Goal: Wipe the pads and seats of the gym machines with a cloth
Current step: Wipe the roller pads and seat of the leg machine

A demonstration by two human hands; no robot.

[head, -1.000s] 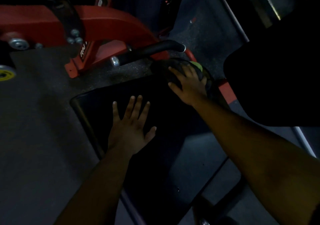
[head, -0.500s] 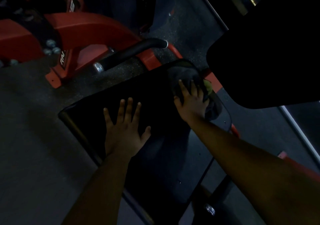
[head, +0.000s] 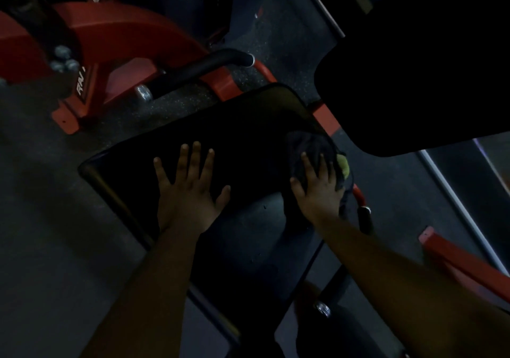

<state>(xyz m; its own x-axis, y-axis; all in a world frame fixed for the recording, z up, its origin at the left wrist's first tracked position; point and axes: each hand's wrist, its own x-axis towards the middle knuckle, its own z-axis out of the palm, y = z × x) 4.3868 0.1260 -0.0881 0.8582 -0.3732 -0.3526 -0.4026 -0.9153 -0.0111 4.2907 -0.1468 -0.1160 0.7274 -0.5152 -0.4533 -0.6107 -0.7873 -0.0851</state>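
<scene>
A black padded seat (head: 237, 137) of a red gym machine fills the middle of the dim view. My left hand (head: 190, 192) lies flat on the seat with its fingers spread, holding nothing. My right hand (head: 317, 189) presses a dark cloth (head: 306, 148) with a yellow-green patch against the seat's right edge. The fingers cover the cloth's near part. A large black back pad (head: 414, 81) hangs above and to the right of the seat.
A red machine frame (head: 124, 45) and a black handle bar (head: 198, 70) with a chrome end stand beyond the seat. A red bar (head: 463, 258) lies at the right. Dark speckled floor (head: 41, 219) surrounds the machine.
My right hand has slid the cloth from the seat's far right corner toward me along the right edge. My left hand has stayed flat on the seat.
</scene>
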